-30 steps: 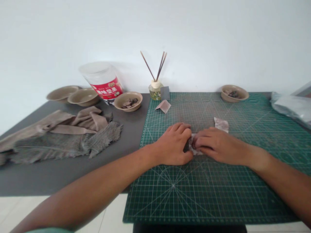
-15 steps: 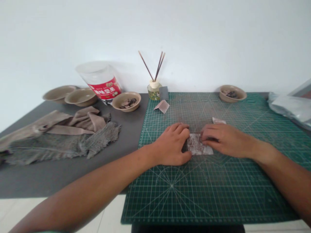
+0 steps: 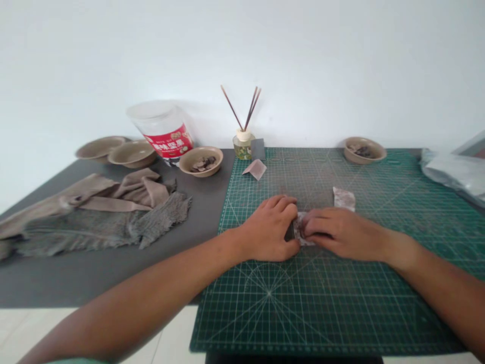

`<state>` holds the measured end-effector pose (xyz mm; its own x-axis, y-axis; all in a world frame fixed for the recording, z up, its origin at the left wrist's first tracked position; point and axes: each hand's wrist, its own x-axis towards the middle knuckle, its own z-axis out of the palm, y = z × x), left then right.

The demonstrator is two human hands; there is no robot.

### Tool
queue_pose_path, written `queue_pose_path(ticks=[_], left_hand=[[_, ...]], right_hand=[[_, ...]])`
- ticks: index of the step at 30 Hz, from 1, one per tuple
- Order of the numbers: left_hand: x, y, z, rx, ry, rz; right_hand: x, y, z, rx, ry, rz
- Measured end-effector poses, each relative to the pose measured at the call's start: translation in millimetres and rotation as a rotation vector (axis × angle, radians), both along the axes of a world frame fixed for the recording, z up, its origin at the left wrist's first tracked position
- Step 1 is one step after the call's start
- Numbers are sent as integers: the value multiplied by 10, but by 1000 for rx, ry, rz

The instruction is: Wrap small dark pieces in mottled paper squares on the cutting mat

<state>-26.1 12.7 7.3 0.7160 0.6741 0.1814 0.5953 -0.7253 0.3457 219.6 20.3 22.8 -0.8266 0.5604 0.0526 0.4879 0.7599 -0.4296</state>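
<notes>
A small white sheet with brown stains lies on the green cutting mat; I cannot tell if it is paper or cloth. My left hand holds its left end down, thumb at the near edge and fingers at the far edge. Something dark shows between the thumb and forefinger. My right hand is over the sheet, fingers curled together and rubbing against it; what they pinch, if anything, is hidden. Just beyond the right hand lies a second stained white piece.
Behind the hands are a folded pinkish piece, a grey square and a reed diffuser. Bowls with small pieces, a plastic tub, grey-brown cloths and a plastic bag stand around.
My right hand has slid left and slightly nearer over the stained sheet, covering more of it and uncovering the second piece. My left hand stays in place. The view has shifted slightly.
</notes>
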Motion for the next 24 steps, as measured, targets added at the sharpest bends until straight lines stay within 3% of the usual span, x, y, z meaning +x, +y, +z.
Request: queue_pose_path(ticks=[2, 4, 8, 14, 18, 24], left_hand=[[2, -1, 2, 0, -15, 5], [9, 2, 9, 4, -63, 7], [36, 13, 26, 74, -309, 30], [56, -19, 34, 253, -568, -70], [57, -24, 26, 337, -580, -33], [51, -20, 30, 422, -569, -66]], right_hand=[[-20, 25, -9, 89, 46, -89], [-28, 38, 4, 66, 167, -209], [-103, -81, 28, -273, 555, -358], [-298, -280, -15, -845, 1044, -376], [-322, -287, 23, -1012, 1124, -393], [-298, -290, 37, -1089, 1081, -363]])
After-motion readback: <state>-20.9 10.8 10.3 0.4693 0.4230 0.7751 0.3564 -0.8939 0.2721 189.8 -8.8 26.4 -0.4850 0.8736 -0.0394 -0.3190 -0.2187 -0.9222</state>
